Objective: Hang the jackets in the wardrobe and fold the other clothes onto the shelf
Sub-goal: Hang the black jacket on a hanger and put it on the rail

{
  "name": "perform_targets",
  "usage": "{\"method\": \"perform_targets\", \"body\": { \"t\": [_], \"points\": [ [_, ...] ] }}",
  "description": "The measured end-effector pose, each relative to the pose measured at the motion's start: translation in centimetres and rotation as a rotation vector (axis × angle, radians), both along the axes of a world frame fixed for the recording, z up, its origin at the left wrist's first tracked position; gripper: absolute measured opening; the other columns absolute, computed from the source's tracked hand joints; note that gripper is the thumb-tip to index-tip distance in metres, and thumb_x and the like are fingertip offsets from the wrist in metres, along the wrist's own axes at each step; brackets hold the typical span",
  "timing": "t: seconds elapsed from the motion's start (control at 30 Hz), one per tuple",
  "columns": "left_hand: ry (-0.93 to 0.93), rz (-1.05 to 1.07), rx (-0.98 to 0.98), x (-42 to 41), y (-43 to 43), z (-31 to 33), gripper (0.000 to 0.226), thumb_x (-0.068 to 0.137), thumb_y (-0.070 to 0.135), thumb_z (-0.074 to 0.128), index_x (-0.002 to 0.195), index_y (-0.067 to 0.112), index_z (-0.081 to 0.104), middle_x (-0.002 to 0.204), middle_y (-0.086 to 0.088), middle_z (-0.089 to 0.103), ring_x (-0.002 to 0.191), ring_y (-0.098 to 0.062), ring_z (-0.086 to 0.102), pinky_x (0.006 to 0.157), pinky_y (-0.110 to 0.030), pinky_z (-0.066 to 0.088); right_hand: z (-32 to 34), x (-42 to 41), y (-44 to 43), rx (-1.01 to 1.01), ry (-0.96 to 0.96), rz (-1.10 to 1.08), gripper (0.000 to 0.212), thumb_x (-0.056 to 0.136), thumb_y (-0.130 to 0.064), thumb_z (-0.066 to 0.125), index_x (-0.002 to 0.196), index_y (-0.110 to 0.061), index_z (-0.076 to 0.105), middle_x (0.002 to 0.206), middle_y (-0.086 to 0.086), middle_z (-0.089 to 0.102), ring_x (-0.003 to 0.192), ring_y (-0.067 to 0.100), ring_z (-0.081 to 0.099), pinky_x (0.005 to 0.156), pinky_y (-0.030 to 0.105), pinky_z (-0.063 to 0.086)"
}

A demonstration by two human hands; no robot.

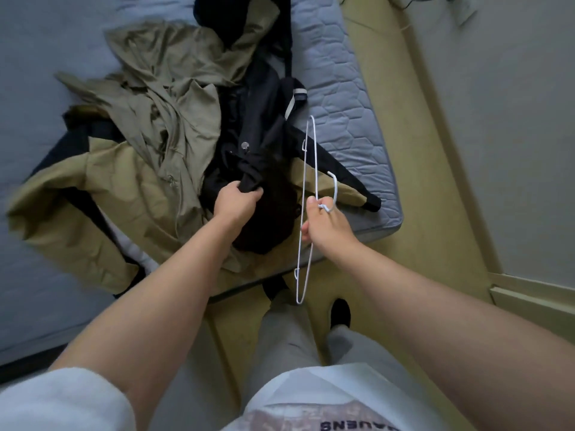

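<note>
1. Head view: the left grip (238,197), near the frame's centre, is closed on a bunch of the black jacket (255,135), with the fingers curled into the cloth.
2. The black jacket lies crumpled on the bed (342,98), running from the top centre down toward the bed's near edge.
3. The right grip (326,227), just right of centre, pinches the white wire hanger (316,163) at the base of its hook. The hanger stands on end beside the black jacket, one tip over the bed and the other low over the floor (404,150).
4. Left of the black jacket, an olive coat (174,98) at the upper left overlaps a tan jacket (130,194) with black panels at the lower left.
5. Grey trousers (286,337) and a dark foot (339,312) show at the lower centre.
</note>
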State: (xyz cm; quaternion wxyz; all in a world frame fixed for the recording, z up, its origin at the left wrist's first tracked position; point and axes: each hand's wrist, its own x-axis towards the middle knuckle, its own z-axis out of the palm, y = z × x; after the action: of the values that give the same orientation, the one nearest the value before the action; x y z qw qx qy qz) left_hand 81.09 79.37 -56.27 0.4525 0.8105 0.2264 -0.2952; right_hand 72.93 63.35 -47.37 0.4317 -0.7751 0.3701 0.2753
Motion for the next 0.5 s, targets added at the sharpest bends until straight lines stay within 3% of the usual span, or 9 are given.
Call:
{"method": "perform_targets", "body": {
  "t": [0.1,0.17,0.27,0.33,0.43,0.5],
  "points": [
    [-0.078,0.147,-0.239,0.2,-0.9,7.1,0.011,0.092,0.037,0.068,0.086,0.028,0.070,0.081,0.007,0.073,0.082,-0.017,0.069,0.065,-0.029,0.053,3.4,0.5,0.2,0.007,-0.058,0.015,0.042,0.107,-0.044,0.031,0.121,-0.009,0.049,0.118,0.020,0.065,0.107,0.037,0.065,0.097,0.051,0.050],
    [-0.108,0.222,-0.369,0.0,-1.8,11.3,0.013,0.096,0.036,0.064,0.087,0.030,0.070,0.081,0.010,0.076,0.081,-0.014,0.073,0.068,-0.031,0.060,5.3,0.5,0.3,0.012,-0.090,0.062,0.034,0.107,-0.039,0.038,0.117,-0.008,0.047,0.115,0.018,0.064,0.107,0.034,0.064,0.096,0.049,0.052],
    [-0.167,0.322,-0.535,-0.2,-3.4,17.1,0.014,0.101,0.032,0.059,0.094,0.028,0.071,0.092,0.002,0.078,0.088,-0.022,0.075,0.073,-0.039,0.063,8.4,0.4,-0.4,-0.030,-0.188,0.140,0.020,0.103,-0.029,0.050,0.113,-0.013,0.044,0.108,0.010,0.061,0.099,0.026,0.059,0.077,0.030,0.047],
    [-0.247,0.345,-0.569,-0.2,-4.7,20.8,0.013,0.101,0.029,0.058,0.098,0.028,0.070,0.101,-0.005,0.077,0.098,-0.028,0.073,0.083,-0.045,0.061,10.6,0.2,-1.2,0.011,-0.287,0.120,0.025,0.096,-0.023,0.060,0.106,-0.012,0.039,0.104,0.011,0.059,0.094,0.027,0.058,0.076,0.033,0.046],
    [-0.431,0.283,-0.467,-0.2,-6.9,26.2,0.009,0.100,0.026,0.058,0.102,0.026,0.066,0.111,-0.007,0.073,0.108,-0.029,0.068,0.098,-0.050,0.054,13.4,0.2,-2.9,0.068,-0.378,0.161,0.034,0.090,-0.022,0.065,0.104,-0.015,0.035,0.106,0.013,0.059,0.095,0.031,0.061,0.082,0.042,0.048],
    [-0.537,0.252,-0.428,-0.7,-8.7,29.9,0.012,0.098,0.031,0.057,0.107,0.027,0.064,0.112,-0.004,0.072,0.108,-0.026,0.067,0.095,-0.044,0.055,15.5,0.0,-4.1,0.146,-0.458,0.179,0.041,0.084,-0.022,0.070,0.103,-0.015,0.034,0.109,0.013,0.057,0.094,0.029,0.060,0.082,0.046,0.052]
  ]
}}
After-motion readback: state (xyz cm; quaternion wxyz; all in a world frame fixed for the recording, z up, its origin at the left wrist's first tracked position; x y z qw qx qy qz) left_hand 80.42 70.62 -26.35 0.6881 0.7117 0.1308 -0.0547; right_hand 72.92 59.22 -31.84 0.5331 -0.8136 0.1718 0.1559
